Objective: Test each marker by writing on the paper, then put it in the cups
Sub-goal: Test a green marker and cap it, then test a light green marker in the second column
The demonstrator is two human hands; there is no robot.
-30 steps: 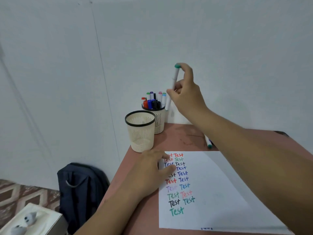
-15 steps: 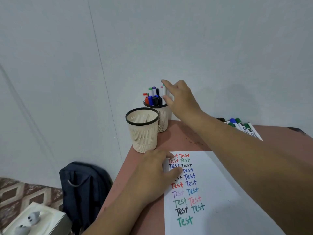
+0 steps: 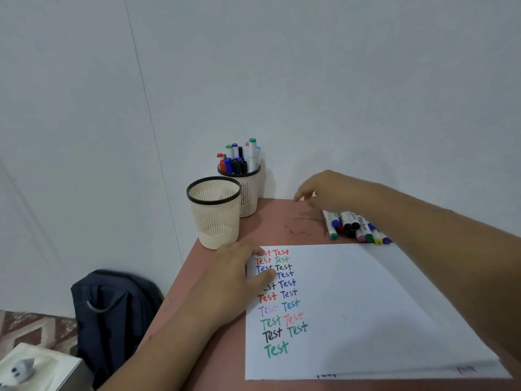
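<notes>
A white paper (image 3: 352, 306) lies on the reddish table (image 3: 282, 224), covered at its left with the word "Test" in several colours. My left hand (image 3: 234, 280) rests flat on the paper's top left corner. Two cream mesh cups stand at the table's far left corner: the near cup (image 3: 215, 213) holds nothing, the far cup (image 3: 249, 193) holds several markers, a green-capped marker (image 3: 252, 153) tallest among them. My right hand (image 3: 327, 190) hovers with fingers apart and nothing in it, just above a pile of loose markers (image 3: 355, 227) beyond the paper.
A white wall rises directly behind the table. On the floor to the left sits a dark backpack (image 3: 112, 314), and a white box (image 3: 36, 368) shows at the bottom left corner. More sheets lie under the top paper.
My right hand has let go of the green-capped marker in the far cup and swung right and down to the loose markers. My left hand stayed on the paper.
</notes>
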